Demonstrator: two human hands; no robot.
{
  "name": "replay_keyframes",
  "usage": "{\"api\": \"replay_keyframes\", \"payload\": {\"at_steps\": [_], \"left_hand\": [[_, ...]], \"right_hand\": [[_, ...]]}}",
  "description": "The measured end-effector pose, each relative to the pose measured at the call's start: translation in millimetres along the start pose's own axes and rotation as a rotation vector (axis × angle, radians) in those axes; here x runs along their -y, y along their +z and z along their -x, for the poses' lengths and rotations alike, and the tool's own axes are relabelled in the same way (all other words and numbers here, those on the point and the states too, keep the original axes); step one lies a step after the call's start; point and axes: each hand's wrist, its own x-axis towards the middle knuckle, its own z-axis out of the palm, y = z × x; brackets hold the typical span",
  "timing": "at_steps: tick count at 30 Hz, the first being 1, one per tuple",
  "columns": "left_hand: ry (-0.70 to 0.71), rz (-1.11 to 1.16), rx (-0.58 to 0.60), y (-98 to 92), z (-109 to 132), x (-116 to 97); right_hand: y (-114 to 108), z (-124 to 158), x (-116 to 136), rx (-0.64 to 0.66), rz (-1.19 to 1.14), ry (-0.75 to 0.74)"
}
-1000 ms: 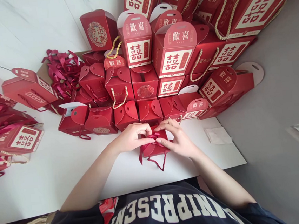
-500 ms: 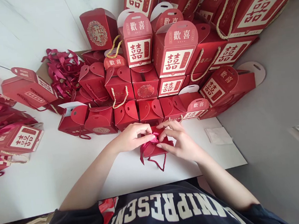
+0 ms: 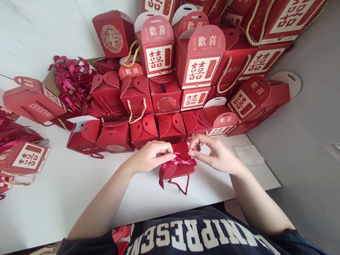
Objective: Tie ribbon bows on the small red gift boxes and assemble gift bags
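A small red gift box (image 3: 178, 170) with a dark red cord handle (image 3: 183, 188) stands near the front of the table. A crimson ribbon (image 3: 183, 161) lies in a bow across its top, one tail hanging down the left side. My left hand (image 3: 153, 156) is closed, thumb and index finger pinching the ribbon near its knot. Just right of the box's top, my right hand (image 3: 213, 153) has curled fingers, thumb and index tips slightly apart, with no ribbon visible between them.
Stacked red gift boxes (image 3: 166, 93) line the back of the table (image 3: 129, 203). A heap of crimson ribbons (image 3: 74, 82) sits behind at left. More ribboned boxes (image 3: 28, 157) stand far left. A white tissue pack (image 3: 249, 154) lies right, near the grey wall (image 3: 308, 130).
My right hand has drawn back to the right from the ribbon knot, uncovering the bow's right side. My left hand stays pinching in the same place.
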Motion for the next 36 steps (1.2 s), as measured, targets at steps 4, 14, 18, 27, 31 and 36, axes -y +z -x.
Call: {"api": "replay_keyframes", "payload": {"at_steps": [4, 14, 18, 27, 31, 36], "left_hand": [[0.028, -0.032, -0.02, 0.4, -1.1, 0.8], [0.004, -0.002, -0.01, 1.2, 0.4, 2.7], [0.005, 0.0, -0.002, 0.5, -0.2, 2.3], [-0.089, 0.253, 0.105, -4.8, 1.5, -1.5], [-0.109, 0.302, 0.103, -4.0, 1.8, 1.4], [-0.158, 0.324, 0.062, -0.7, 1.5, 5.1]], "right_hand": [[14.8, -6.1, -2.6, -0.044, 0.21, -0.075], [33.5, -7.8, -12.2, -0.089, 0.145, -0.142], [36.5, -8.2, -13.0, -0.093, 0.165, -0.179], [43.2, -7.5, -34.5, -0.199, 0.054, -0.323], [43.3, -7.8, -36.8, -0.2, 0.05, -0.297], [29.4, -10.0, -32.6, -0.003, 0.104, -0.402]]}}
